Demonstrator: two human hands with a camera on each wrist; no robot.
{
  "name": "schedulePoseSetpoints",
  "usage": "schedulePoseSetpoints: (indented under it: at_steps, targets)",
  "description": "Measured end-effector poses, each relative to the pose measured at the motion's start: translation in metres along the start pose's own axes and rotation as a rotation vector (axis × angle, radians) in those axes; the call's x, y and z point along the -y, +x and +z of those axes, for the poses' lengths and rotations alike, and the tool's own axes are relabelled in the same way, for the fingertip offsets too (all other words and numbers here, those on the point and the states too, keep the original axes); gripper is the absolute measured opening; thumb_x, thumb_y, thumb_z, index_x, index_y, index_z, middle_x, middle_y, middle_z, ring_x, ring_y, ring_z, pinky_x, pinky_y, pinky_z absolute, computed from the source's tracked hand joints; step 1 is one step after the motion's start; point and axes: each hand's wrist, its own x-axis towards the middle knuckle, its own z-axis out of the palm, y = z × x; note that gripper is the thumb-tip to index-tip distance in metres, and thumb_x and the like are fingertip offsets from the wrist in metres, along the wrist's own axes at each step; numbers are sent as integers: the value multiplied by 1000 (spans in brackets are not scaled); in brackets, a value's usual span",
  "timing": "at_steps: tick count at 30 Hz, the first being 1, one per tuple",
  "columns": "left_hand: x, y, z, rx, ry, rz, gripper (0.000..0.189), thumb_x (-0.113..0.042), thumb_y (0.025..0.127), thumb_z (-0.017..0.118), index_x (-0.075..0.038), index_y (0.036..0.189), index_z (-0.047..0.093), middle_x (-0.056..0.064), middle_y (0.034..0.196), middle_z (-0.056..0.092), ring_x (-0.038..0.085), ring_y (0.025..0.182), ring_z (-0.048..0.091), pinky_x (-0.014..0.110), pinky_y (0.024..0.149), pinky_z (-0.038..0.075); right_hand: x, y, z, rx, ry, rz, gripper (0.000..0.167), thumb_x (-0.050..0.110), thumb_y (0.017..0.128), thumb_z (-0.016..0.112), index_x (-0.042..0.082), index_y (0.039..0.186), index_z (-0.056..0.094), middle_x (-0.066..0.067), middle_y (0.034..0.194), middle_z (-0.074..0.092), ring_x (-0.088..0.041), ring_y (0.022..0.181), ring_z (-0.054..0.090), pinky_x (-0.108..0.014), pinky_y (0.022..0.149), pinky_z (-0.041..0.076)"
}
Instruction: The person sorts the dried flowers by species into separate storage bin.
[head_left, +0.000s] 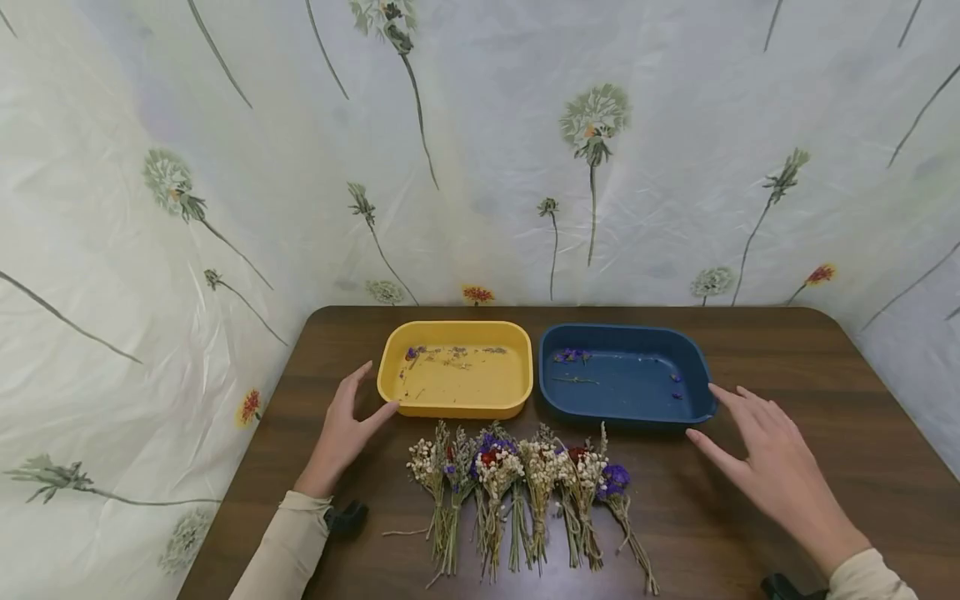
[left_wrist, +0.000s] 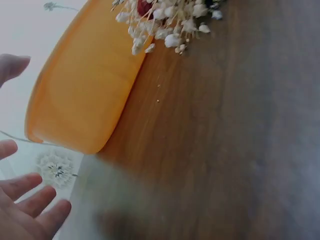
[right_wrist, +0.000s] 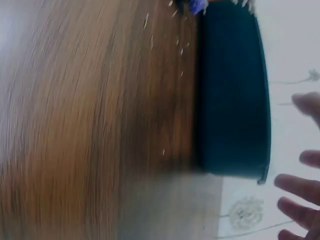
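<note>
My left hand [head_left: 345, 429] is spread by the near left corner of a yellow tray [head_left: 457, 396], thumb at the front rim. By the right end of a blue tray [head_left: 630, 393], my right hand [head_left: 772, 457] has its thumb and fingers apart around the near corner. Neither hand holds anything. In the wrist views the fingers [left_wrist: 37, 202] of the left hand and the fingers [right_wrist: 298, 187] of the right stand off the tray walls. Several small bunches of dried flowers [head_left: 495, 475], white, red and purple, lie in a row in front of both trays.
Loose purple petals [head_left: 572, 356] and a thin stem lie in the blue tray; dried bits [head_left: 456, 354] are scattered in the yellow one. The brown wooden table [head_left: 780, 358] meets a floral curtain [head_left: 480, 150] behind and at the sides. Crumbs [right_wrist: 181, 51] dot the wood by the blue tray.
</note>
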Motion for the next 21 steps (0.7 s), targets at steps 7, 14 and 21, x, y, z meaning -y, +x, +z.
schedulePoseSetpoints:
  at_steps: [7, 14, 21]
  targets:
    - [6, 14, 10, 5, -252, 2, 83, -26, 95, 77, -14, 163, 29, 11, 166, 33, 33, 153, 35, 55, 120, 38, 6, -3, 5, -31, 83, 30, 54, 26, 91, 81, 6, 138, 62, -29, 138, 59, -49, 128, 50, -71, 98, 40]
    - [12, 18, 16, 39, -363, -10, 81, -18, 96, 75, -20, 163, 30, 8, 165, 37, 30, 150, 41, 50, 118, 42, 13, -4, 10, -212, 113, -85, 54, 4, 75, 89, 10, 125, 70, -18, 129, 68, -33, 124, 55, -5, 116, 22]
    - [14, 18, 18, 53, -401, 36, 78, -18, 94, 78, -27, 160, 37, 7, 159, 43, 30, 144, 47, 14, 98, 50, 28, -6, 10, -208, 159, -71, 44, 4, 75, 89, 16, 115, 75, -4, 107, 77, 17, 104, 53, 2, 92, 35]
